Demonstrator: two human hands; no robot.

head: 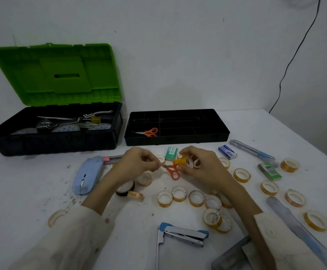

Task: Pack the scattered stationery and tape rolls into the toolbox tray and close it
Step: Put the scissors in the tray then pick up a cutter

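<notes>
Green toolbox lid point(57, 75), black tray point(176, 138), orange scissors point(173, 171)

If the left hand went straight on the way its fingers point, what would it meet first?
Likely the yellow piece in the right hand, just past the scissors the left hand pinches; depth is unclear.

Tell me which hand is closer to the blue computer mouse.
Left. The left hand, pinching the orange scissors, is just right of the mouse; the right hand, gripping a yellow piece, lies farther right, past them.
</notes>
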